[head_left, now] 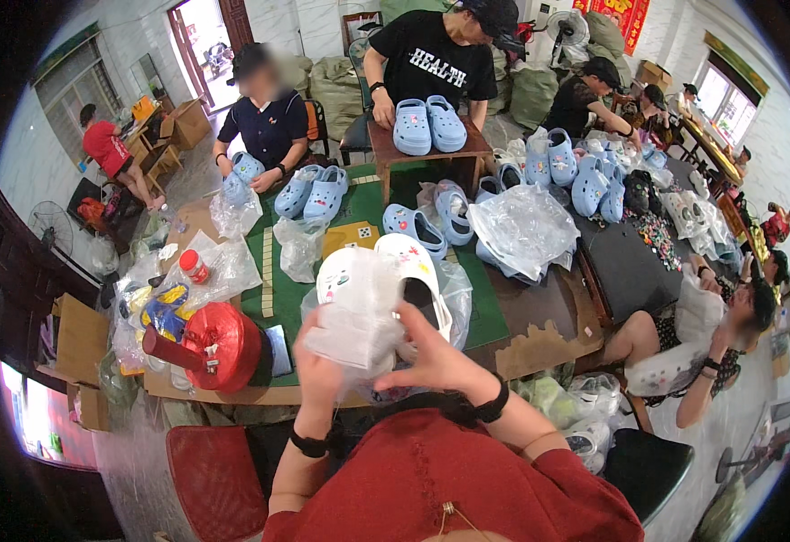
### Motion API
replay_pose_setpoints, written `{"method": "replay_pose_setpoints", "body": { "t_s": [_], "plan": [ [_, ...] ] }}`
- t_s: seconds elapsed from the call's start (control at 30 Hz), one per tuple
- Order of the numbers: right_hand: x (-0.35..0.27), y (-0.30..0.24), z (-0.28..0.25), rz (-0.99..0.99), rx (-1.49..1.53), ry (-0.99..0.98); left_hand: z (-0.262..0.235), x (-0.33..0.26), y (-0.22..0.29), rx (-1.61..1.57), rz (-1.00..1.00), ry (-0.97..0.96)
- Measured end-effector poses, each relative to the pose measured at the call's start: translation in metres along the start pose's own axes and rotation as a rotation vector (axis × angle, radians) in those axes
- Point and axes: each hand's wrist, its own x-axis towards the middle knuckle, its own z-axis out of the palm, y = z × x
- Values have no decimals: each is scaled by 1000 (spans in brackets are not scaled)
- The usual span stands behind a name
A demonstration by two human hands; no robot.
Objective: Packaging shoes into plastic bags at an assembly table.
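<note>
Two white clogs [418, 264] near the middle of the table's [539, 316] near edge

Fingers of the left hand [321, 350] grip a pale wrapper [356, 323] before them; those of the right hand [445, 354] spread open beside it, contact unclear. A red container [243, 343] stands toward the near left corner.

White round-toed clogs [431, 280]: moulded foam/plastic by the look, smooth, semi-matt; white translucent crinkled sheet [354, 325] = thin plastic film, soft sheen. Pale-blue perforated clogs [410, 129]: same matl., smooth, satin. Clear wrinkled bag [523, 230]: thin plastic, v. glossy. Red round tub [240, 348]: shiny plastic. Green flat table cover [485, 312]: matt, cloth-like. Brown low stand [413, 165]: wood, smooth, slight sheen. Tan open box [85, 334]: matt cardboard. Red short-sleeved shirt [413, 479]: matt cloth.
</note>
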Motion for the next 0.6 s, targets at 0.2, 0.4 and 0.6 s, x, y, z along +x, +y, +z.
{"method": "replay_pose_setpoints", "body": {
  "t_s": [0.2, 0.4, 0.6],
  "plan": [
    [3, 34, -6, 49, 203, 362, -16, 5, -6, 51, 144, -7],
    [7, 46, -68, 63, 249, 506, -63, 19, -18, 40, -51, 158],
    [14, 50, -68, 306, 375, 519, -56, 14, -26, 545, -77, 73]
  ]
}}
